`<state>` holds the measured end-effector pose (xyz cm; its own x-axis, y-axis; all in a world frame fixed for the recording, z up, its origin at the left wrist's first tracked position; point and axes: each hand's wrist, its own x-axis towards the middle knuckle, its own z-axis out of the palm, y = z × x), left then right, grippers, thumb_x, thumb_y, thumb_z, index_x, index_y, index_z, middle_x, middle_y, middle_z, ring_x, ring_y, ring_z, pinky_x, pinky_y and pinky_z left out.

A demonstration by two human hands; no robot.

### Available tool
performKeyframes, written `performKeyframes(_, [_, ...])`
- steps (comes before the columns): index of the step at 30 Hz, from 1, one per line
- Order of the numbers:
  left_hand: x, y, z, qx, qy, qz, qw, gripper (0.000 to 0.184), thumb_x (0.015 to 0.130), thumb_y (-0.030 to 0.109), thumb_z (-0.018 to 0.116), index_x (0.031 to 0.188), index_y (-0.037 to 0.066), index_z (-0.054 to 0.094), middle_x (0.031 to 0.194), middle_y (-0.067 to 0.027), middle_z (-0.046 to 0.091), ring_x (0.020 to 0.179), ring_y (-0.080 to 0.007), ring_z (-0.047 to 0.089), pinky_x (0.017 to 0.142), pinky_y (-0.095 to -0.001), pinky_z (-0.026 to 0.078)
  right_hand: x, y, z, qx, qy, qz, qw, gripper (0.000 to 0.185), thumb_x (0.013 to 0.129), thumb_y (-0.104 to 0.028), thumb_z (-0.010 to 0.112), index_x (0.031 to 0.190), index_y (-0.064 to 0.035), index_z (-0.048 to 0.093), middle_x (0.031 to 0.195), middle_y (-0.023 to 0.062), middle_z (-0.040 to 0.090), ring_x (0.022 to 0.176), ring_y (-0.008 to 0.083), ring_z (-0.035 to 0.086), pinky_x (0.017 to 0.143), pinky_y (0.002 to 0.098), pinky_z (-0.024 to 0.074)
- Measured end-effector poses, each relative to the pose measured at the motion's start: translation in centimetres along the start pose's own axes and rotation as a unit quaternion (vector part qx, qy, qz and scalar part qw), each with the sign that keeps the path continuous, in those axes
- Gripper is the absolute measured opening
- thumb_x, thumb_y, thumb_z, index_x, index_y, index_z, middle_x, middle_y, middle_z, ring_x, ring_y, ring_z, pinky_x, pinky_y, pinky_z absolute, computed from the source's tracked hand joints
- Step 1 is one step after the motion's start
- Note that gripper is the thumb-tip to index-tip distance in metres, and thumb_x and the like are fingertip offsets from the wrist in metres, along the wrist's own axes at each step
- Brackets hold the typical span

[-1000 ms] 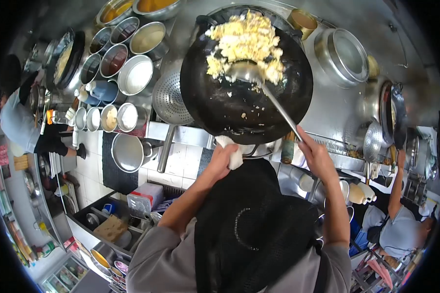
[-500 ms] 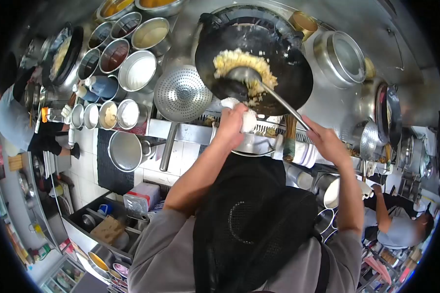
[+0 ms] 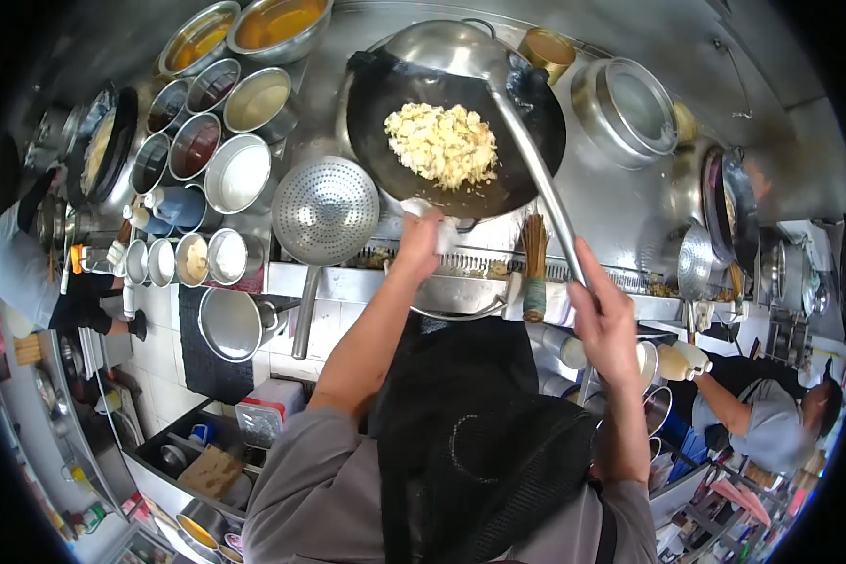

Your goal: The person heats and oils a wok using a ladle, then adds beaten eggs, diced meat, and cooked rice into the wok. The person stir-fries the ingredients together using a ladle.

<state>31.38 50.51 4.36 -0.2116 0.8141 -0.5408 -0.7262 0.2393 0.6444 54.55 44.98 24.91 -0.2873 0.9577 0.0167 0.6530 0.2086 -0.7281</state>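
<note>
A black wok (image 3: 371, 122) holds a mound of chopped pale-yellow and white food (image 3: 442, 146). My left hand (image 3: 421, 242) is closed around a folded white cloth (image 3: 445, 235) at the wok's near rim; whether a handle lies under the cloth is hidden. My right hand (image 3: 607, 324) grips the long handle of a steel ladle (image 3: 536, 160). The ladle's bowl is raised over the wok's far side, apart from the food. Left of the wok lies a perforated strainer (image 3: 326, 211), its handle pointing towards me.
Steel bowls of sauces and seasonings (image 3: 238, 174) stand at the left. A bamboo brush (image 3: 535, 268) sits right of my left hand. Stacked steel pots (image 3: 625, 113) and a tin can (image 3: 546, 54) are at the back right. Co-workers (image 3: 766, 423) stand at both sides.
The ladle has come out of the food and up to the wok's far side. My right hand has moved lower and slightly left. The food is now gathered in a rounder mound.
</note>
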Motion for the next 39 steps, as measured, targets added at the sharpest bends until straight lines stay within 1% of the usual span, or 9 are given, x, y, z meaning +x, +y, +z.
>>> performKeyframes(3, [2.7,-2.0,-1.5,-0.001,-0.015,0.037,0.999,0.016,0.083,0.001,0.052,0.097,-0.005,0.057,0.092,-0.0135,0.064,0.077,-0.0245,0.066,0.067,-0.0377,0.054,2.2,5.7,5.5,-0.103,0.044,-0.069,0.991,0.055,0.090,-0.009,0.063,0.142,-0.0200,0.048,0.089,0.0217,0.066,0.075,0.0390,0.066,0.066,0.0480,0.0525])
performKeyframes(6, [3.0,-1.7,-0.6,0.034,0.020,0.031,0.999,0.017,0.082,0.001,0.051,0.097,-0.005,0.057,0.090,-0.0131,0.064,0.075,-0.0250,0.066,0.065,-0.0385,0.054,6.2,12.4,9.2,-0.116,-0.102,0.000,0.988,0.050,0.093,-0.016,0.059,0.141,-0.0197,0.048,0.092,0.0265,0.066,0.077,0.0487,0.062,0.073,0.0555,0.0494])
performKeyframes(9, [5.3,-2.4,-1.1,0.053,0.040,0.083,0.994,0.018,0.082,0.001,0.051,0.098,-0.004,0.057,0.087,-0.0126,0.063,0.073,-0.0250,0.065,0.064,-0.0394,0.054,9.4,11.9,6.4,-0.027,-0.032,-0.156,0.987,0.051,0.093,-0.016,0.058,0.142,-0.0194,0.046,0.089,0.0276,0.065,0.075,0.0495,0.060,0.071,0.0543,0.0500])
performKeyframes(11, [5.6,-3.6,-2.4,0.066,0.044,0.070,0.994,0.023,0.082,0.001,0.051,0.104,-0.004,0.055,0.090,-0.0123,0.062,0.075,-0.0247,0.064,0.065,-0.0389,0.054,7.5,8.1,2.5,-0.040,-0.078,-0.033,0.996,0.052,0.093,-0.016,0.058,0.143,-0.0190,0.045,0.088,0.0276,0.065,0.073,0.0493,0.060,0.070,0.0532,0.0504])
performKeyframes(15, [4.3,-2.6,-1.0,0.062,0.072,0.064,0.993,0.032,0.081,0.004,0.056,0.108,-0.010,0.050,0.096,-0.0162,0.060,0.077,-0.0229,0.061,0.062,-0.0367,0.051,3.7,10.6,2.8,-0.193,-0.107,-0.017,0.975,0.052,0.093,-0.016,0.058,0.143,-0.0181,0.045,0.085,0.0282,0.064,0.075,0.0489,0.060,0.072,0.0516,0.0502])
performKeyframes(20, [3.3,-1.6,0.2,0.115,0.102,0.022,0.988,0.028,0.086,0.005,0.052,0.112,-0.005,0.051,0.096,-0.0122,0.061,0.077,-0.0223,0.062,0.062,-0.0379,0.052,8.7,13.0,3.4,-0.072,-0.115,-0.089,0.987,0.051,0.093,-0.016,0.057,0.142,-0.0190,0.046,0.086,0.0278,0.064,0.077,0.0484,0.061,0.071,0.0521,0.0493])
performKeyframes(28, [3.4,-0.9,-0.4,0.131,0.040,0.005,0.991,0.025,0.082,0.004,0.055,0.106,-0.004,0.052,0.090,-0.0107,0.059,0.070,-0.0219,0.060,0.060,-0.0370,0.050,4.4,11.7,1.3,-0.295,-0.157,0.049,0.941,0.045,0.094,-0.013,0.057,0.138,-0.0146,0.051,0.100,0.0267,0.066,0.085,0.0456,0.063,0.075,0.0465,0.0506])
performKeyframes(34, [4.9,-2.3,-1.9,0.108,0.004,0.037,0.993,0.026,0.081,0.004,0.055,0.106,-0.004,0.052,0.088,-0.0102,0.058,0.074,-0.0216,0.060,0.062,-0.0382,0.051,4.9,7.2,0.7,-0.101,-0.077,0.003,0.992,0.042,0.093,-0.016,0.058,0.135,-0.0128,0.055,0.092,0.0278,0.065,0.082,0.0451,0.064,0.069,0.0494,0.0496])
performKeyframes(39, [6.3,-3.0,-2.6,0.132,0.054,0.008,0.990,0.027,0.082,0.004,0.055,0.107,-0.003,0.051,0.092,-0.0111,0.058,0.077,-0.0223,0.060,0.063,-0.0384,0.051,3.2,11.4,4.2,-0.269,-0.086,0.036,0.959,0.046,0.092,-0.013,0.059,0.137,-0.0153,0.053,0.090,0.0288,0.066,0.081,0.0441,0.066,0.071,0.0484,0.0505])
